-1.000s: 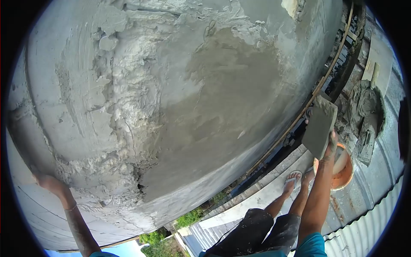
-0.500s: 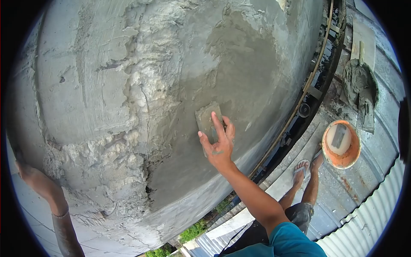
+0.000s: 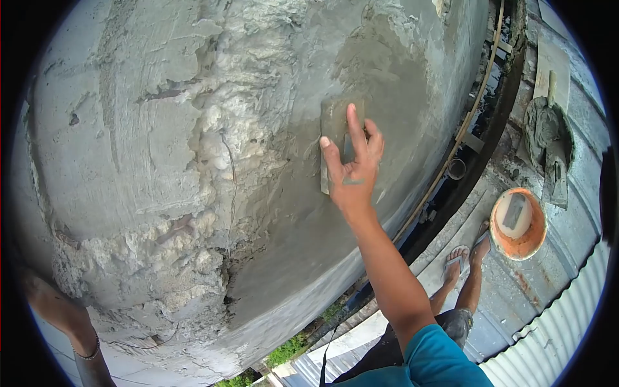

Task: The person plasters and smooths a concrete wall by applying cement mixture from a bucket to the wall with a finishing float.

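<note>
My right hand (image 3: 361,164) grips a flat, cement-coated plastering float (image 3: 333,119), its face against the wall. The index finger and thumb lie along the float's back. Around it spreads a darker patch of damp mortar (image 3: 393,87), smooth on the right and rougher on the left. To the left, a strip of broken, crumbly wall (image 3: 248,84) runs down beside older grey plaster (image 3: 155,155). At the far left, my left hand (image 3: 55,306) rests by the wall's edge; its fingers are lost in shadow and the frame's dark border.
On the metal roof (image 3: 522,297) stand an orange bucket (image 3: 507,245) with pale contents and a mortar-filled pan (image 3: 548,126) with a trowel (image 3: 554,184) across it. A dark gutter (image 3: 480,155) runs along the wall's foot. Corrugated sheeting (image 3: 558,329) lies lower right.
My right hand has slid the float up and slightly right across the damp mortar. My left hand has shifted slightly down in view, and the camera view has moved a little.
</note>
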`<action>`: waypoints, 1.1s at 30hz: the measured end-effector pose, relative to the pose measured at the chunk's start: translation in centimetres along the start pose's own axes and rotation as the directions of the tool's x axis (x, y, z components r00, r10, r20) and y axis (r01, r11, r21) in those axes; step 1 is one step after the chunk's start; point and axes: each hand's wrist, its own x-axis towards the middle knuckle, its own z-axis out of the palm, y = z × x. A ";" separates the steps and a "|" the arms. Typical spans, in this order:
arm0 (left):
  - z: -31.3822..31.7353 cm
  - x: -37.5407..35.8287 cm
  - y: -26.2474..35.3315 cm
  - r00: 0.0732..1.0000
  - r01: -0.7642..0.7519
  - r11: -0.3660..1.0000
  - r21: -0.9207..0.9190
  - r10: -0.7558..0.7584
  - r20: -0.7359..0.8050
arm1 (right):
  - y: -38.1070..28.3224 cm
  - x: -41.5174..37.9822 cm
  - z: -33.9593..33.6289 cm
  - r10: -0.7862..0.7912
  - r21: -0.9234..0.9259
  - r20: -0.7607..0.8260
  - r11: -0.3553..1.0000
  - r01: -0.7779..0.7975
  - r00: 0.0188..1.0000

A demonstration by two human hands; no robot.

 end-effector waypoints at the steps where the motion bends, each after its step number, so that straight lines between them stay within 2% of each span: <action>1: 0.1 -0.2 0.2 1.000 0.002 1.000 -0.006 -0.002 0.006 | 0.0 -0.3 0.0 -0.020 -0.025 0.019 0.999 0.021 1.000; 3: 0.2 -0.2 0.8 1.000 0.005 1.000 -0.022 -0.004 0.006 | -0.6 -1.0 -0.3 -0.069 -0.071 0.052 0.995 0.073 0.996; 6: 0.9 0.8 2.0 1.000 0.009 0.998 -0.066 -0.011 -0.028 | 1.8 -9.1 -3.0 -0.101 -0.185 0.263 0.971 0.153 0.960; 12: 1.6 0.8 5.3 0.996 0.090 0.995 -0.036 -0.091 -0.026 | -1.5 2.8 1.1 -0.109 -0.114 -0.085 0.989 0.099 0.990; 14: 1.6 0.5 5.6 0.995 0.096 0.995 -0.009 -0.096 -0.024 | -0.9 -2.5 0.0 -0.101 -0.142 0.056 0.984 0.108 0.993; 16: 1.2 0.3 4.1 0.982 0.176 0.984 0.034 -0.174 -0.076 | 0.3 -11.1 -1.5 -0.132 -0.129 0.222 0.978 0.163 0.966; 19: 0.8 0.0 2.6 0.969 0.230 0.970 0.080 -0.220 -0.114 | 0.7 -7.9 -0.8 -0.104 -0.137 0.132 0.983 0.122 0.986; 20: 0.8 0.3 2.5 0.971 0.224 0.969 0.103 -0.213 -0.109 | 0.4 -3.5 -0.2 -0.082 -0.131 0.044 0.988 0.088 0.996; 21: 1.1 0.6 3.2 0.962 0.255 0.967 0.015 -0.252 -0.105 | 0.3 1.7 0.2 -0.071 -0.122 -0.042 0.990 0.065 0.997; 23: 1.4 0.7 5.0 0.937 0.324 0.932 -0.161 -0.339 -0.080 | 0.5 5.0 0.1 -0.050 -0.124 -0.074 0.991 0.041 0.996; 24: 1.4 0.6 5.0 0.942 0.316 0.939 -0.136 -0.327 -0.069 | 0.6 5.4 -0.1 -0.041 -0.127 -0.086 0.991 0.030 0.995; 26: 1.2 0.7 4.8 0.951 0.297 0.949 -0.101 -0.303 -0.056 | 1.3 -0.7 -0.3 -0.036 -0.182 -0.029 0.983 0.030 0.999; 28: 0.7 0.8 2.4 0.974 0.213 0.974 -0.073 -0.218 -0.067 | 1.4 -10.5 -1.6 0.012 -0.167 0.142 0.986 0.012 0.990; 31: 0.5 0.2 0.6 0.978 0.181 0.982 -0.047 -0.185 -0.096 | 0.7 -11.5 -1.3 0.022 -0.149 0.143 0.989 -0.001 0.989; 33: 0.8 0.3 1.2 0.975 0.188 0.979 -0.073 -0.195 -0.105 | 0.5 -2.0 0.2 -0.092 -0.150 0.015 0.984 0.093 0.996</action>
